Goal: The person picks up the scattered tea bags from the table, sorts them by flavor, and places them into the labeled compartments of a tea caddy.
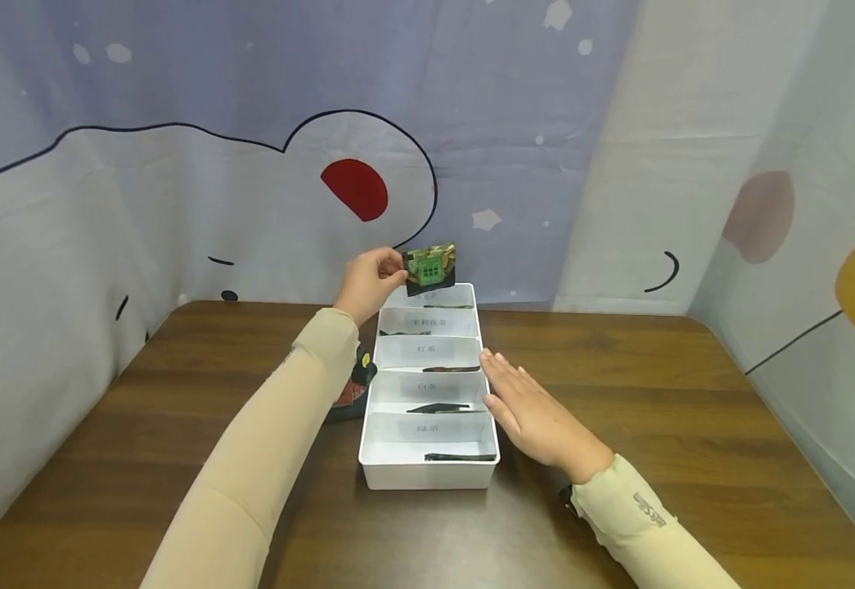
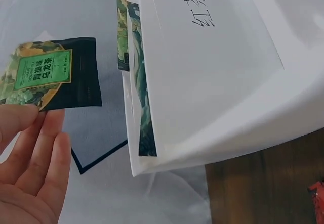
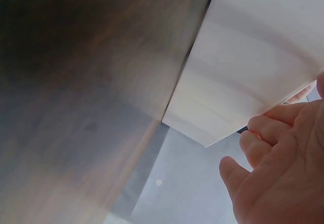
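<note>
My left hand point(image 1: 370, 282) pinches a green and black tea sachet point(image 1: 430, 268) by its edge, above the far end of a white divided box point(image 1: 427, 477). In the left wrist view the held sachet point(image 2: 76, 77) shows a green printed label, and thumb and fingertips grip its lower edge. Slim sachets point(image 2: 143, 102) stand in the box compartments, whose walls carry printed Chinese labels. Beside the box's right wall is my right hand point(image 1: 537, 413), fingers straight, fingertips right at the rim. The right wrist view shows that hand point(image 3: 283, 158) holding nothing.
Dark packets point(image 1: 352, 399) lie on the wooden table point(image 1: 618, 507) left of the box, partly hidden by my left forearm. A red packet point(image 2: 317, 201) shows at the left wrist view's edge. A patterned curtain point(image 1: 515, 164) hangs behind the table.
</note>
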`<action>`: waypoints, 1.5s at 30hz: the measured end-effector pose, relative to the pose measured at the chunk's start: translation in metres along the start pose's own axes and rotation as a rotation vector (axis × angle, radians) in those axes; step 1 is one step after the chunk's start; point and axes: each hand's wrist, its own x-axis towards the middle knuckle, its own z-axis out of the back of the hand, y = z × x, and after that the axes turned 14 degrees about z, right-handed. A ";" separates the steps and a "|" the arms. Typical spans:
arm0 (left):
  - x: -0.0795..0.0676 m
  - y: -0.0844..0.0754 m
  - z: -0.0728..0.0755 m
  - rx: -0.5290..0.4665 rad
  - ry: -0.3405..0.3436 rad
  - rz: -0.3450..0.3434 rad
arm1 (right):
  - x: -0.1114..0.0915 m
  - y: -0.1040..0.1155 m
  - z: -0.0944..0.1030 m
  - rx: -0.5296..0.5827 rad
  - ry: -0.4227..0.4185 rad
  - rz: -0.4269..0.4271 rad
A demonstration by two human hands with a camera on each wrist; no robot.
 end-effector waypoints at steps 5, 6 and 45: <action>0.002 -0.003 -0.002 0.010 0.021 -0.002 | 0.000 0.001 -0.001 -0.001 0.006 -0.002; 0.003 -0.004 -0.002 0.015 0.027 -0.003 | 0.000 0.000 -0.001 -0.004 0.007 -0.003; 0.013 -0.012 0.000 0.262 0.327 0.046 | 0.006 0.005 -0.001 0.003 0.013 0.001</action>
